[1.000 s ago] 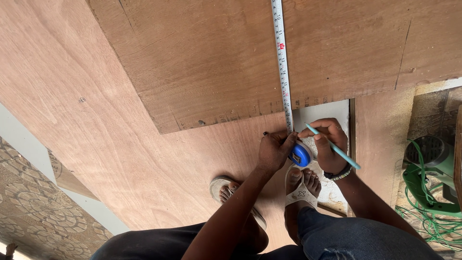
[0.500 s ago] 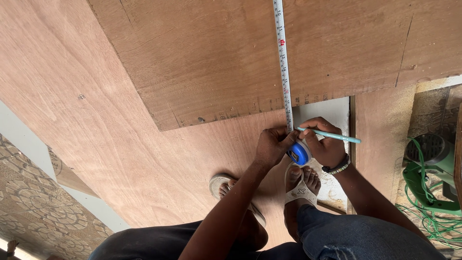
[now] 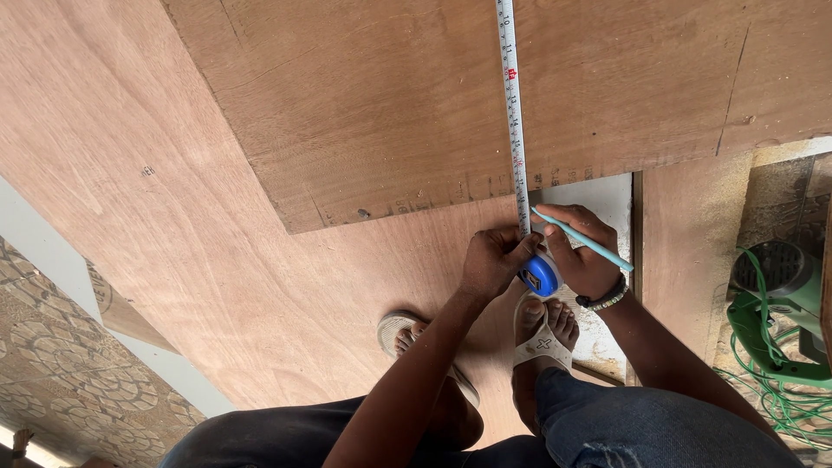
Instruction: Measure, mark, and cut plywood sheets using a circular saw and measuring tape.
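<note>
Left hand (image 3: 492, 260) grip pinched on tape measure (image 3: 513, 130) blade at plywood sheet (image 3: 390, 104) edge, right hand (image 3: 582, 251) grip closed around blue case (image 3: 541, 276) and turquoise pencil (image 3: 582, 239)

A single head-worn camera looks almost straight down past the person's arms and knees to the floor. It sits close above the left hand (image 3: 490, 260) and right hand (image 3: 582, 258), which fall right of centre. The plywood sheets (image 3: 347, 113) fill the upper frame, probably running beyond its top edge. No second view shares the scene.
</note>
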